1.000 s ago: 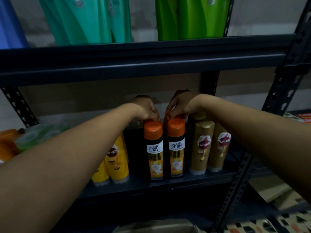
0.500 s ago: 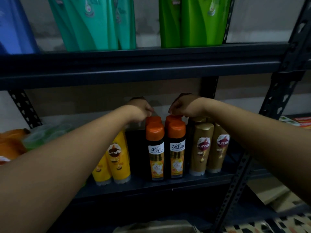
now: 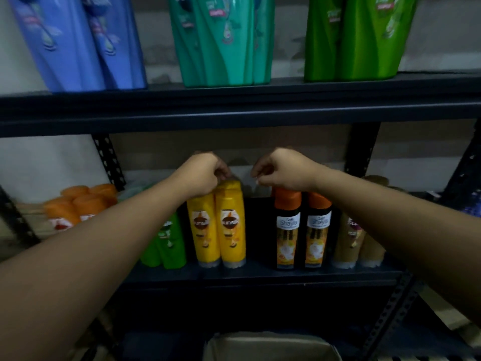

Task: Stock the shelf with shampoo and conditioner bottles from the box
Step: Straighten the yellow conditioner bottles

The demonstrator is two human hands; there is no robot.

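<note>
On the dark middle shelf [image 3: 260, 273] stand two yellow Sunsilk bottles [image 3: 230, 227], black Shayla bottles with orange caps [image 3: 287, 230] and gold Sunsilk bottles [image 3: 350, 241]. My left hand [image 3: 204, 174] sits on the tops of the yellow bottles, its fingers curled over them. My right hand [image 3: 282, 169] hovers just above the orange cap of the left Shayla bottle with fingers curled and nothing visible in them. A gap separates the yellow and black bottles. The top of the cardboard box [image 3: 270, 345] shows at the bottom edge.
Green bottles [image 3: 166, 243] and orange-capped bottles [image 3: 78, 207] fill the shelf's left part. On the upper shelf [image 3: 234, 108] stand large blue [image 3: 78, 40], teal [image 3: 221, 40] and green bottles [image 3: 359, 35]. Perforated black uprights [image 3: 108, 160] frame the rack.
Both hands have let go of the rear Shayla caps. My left hand has moved left onto the yellow bottles, my right hand has lifted off, and my view has swung left and up.
</note>
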